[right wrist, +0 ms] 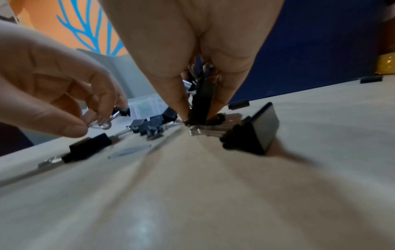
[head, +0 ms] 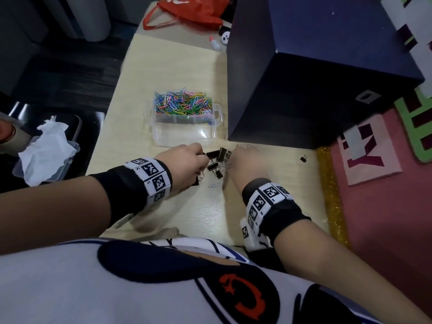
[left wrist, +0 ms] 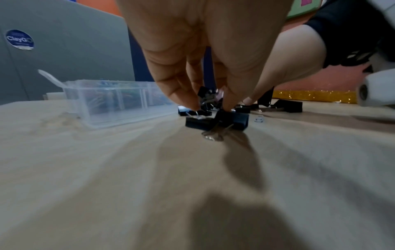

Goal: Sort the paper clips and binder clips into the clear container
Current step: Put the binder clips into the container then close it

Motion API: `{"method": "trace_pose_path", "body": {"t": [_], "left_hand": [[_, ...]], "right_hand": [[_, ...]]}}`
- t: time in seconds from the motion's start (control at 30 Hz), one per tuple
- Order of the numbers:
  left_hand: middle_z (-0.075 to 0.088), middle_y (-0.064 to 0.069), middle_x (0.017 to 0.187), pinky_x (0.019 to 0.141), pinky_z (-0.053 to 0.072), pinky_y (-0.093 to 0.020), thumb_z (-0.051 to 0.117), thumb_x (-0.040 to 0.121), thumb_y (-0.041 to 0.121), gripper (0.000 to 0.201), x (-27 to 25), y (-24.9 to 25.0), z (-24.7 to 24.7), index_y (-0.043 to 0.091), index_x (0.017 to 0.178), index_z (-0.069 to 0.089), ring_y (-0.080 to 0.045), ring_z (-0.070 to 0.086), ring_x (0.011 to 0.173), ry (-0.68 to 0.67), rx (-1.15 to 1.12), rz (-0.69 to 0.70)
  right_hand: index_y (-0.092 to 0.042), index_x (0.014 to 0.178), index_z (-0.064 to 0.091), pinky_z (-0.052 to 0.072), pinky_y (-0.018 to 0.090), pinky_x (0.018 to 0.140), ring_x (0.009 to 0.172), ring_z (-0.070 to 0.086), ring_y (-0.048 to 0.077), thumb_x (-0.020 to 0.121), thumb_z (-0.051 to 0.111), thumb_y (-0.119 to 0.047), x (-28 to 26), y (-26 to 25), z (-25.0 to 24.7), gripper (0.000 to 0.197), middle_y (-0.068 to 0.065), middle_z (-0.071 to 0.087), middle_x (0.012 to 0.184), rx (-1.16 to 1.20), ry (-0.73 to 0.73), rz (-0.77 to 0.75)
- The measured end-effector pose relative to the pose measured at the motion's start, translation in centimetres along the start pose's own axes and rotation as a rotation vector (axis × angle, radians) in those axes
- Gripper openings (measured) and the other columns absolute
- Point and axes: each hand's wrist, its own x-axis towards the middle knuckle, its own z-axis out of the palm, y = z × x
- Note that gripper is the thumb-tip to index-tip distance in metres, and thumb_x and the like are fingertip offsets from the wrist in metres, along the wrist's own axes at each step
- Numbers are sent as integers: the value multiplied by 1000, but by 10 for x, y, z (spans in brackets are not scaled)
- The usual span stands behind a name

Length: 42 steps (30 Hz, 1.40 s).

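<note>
A clear container (head: 161, 130) stands on the pale table, its far compartment heaped with coloured paper clips (head: 182, 102) and its near compartment bare. Just in front of it lies a pile of black binder clips (head: 218, 162). My left hand (head: 201, 160) reaches into the pile from the left; its fingertips (left wrist: 195, 105) pinch a binder clip (left wrist: 205, 94). From the right, my right hand (right wrist: 197, 116) pinches an upright black binder clip (right wrist: 202, 103). A single paper clip (head: 215, 185) lies near the pile, and a small binder clip (head: 303, 158) sits apart at the right.
A tall dark blue box (head: 315, 78) stands right behind the container and the clips. A red bag (head: 194, 10) and a small bottle (head: 216, 44) lie at the table's far end. Crumpled tissue (head: 49, 148) sits left of the table. A gold glitter strip (head: 332, 195) edges the right side.
</note>
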Motion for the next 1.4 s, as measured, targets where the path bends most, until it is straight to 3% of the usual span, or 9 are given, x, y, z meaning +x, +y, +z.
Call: {"method": "trace_pose_path", "body": {"t": [0.2,0.47,0.7,0.77,0.9,1.03,1.1,1.23,1.4], "left_hand": [[56,-1,110,79,52,-38,56,87,24,15,-7,-14,-13,20,100,62,-23,60,88,180,-148,23],[60,-6,96,80,50,-37,64,82,19,15,-6,-48,-40,14,96,64,-28,61,89,434,-186,-46],[48,-4,130,95,47,-40,62,81,14,44,-1,-59,-42,21,124,55,-28,55,112,251,-156,-214],[49,-6,125,94,46,-38,61,82,15,38,-5,-54,-36,21,120,57,-28,55,108,256,-147,-187],[52,0,121,90,49,-37,54,88,30,32,-15,-35,-21,27,120,54,-22,53,111,50,9,-92],[46,1,125,90,49,-40,62,77,54,65,-17,-25,-3,32,133,38,-23,48,112,-148,136,22],[41,2,126,88,49,-41,67,74,54,73,-16,-23,4,35,135,32,-24,45,113,-216,166,19],[43,-5,125,85,50,-43,61,85,35,50,-14,-20,10,27,129,39,-28,48,108,-176,202,-9],[50,-9,111,77,51,-39,49,90,18,29,-12,-20,7,15,119,49,-30,57,97,-101,205,-49]], "right_hand": [[-21,116,49,51,32,80,95,58,22,90,59,-20,7,-24,-17,29,4,57,110,12,8,0],[-18,107,52,46,26,82,96,59,18,86,68,-27,35,-73,-34,28,-1,61,104,198,16,-19],[-17,142,38,40,27,98,123,52,21,92,59,-34,54,-96,-41,56,3,53,137,257,-97,27],[-18,140,41,43,30,100,121,53,21,93,56,-33,51,-92,-44,52,3,52,137,247,-105,38],[-17,115,56,45,28,79,97,58,21,92,55,-28,35,-74,-46,26,7,61,116,-34,-129,59],[-20,143,29,47,42,94,121,49,32,72,71,-51,10,-45,-29,88,11,33,142,-417,-381,283],[-29,146,17,46,45,92,125,44,38,67,73,-49,3,-35,-19,99,10,18,147,-456,-425,355],[-38,144,19,49,37,76,112,51,35,77,71,-39,0,-26,-4,84,12,15,143,-343,-372,260],[-19,127,43,48,37,89,108,51,32,91,55,-24,-2,-22,6,39,10,35,127,-248,-222,104]]}}
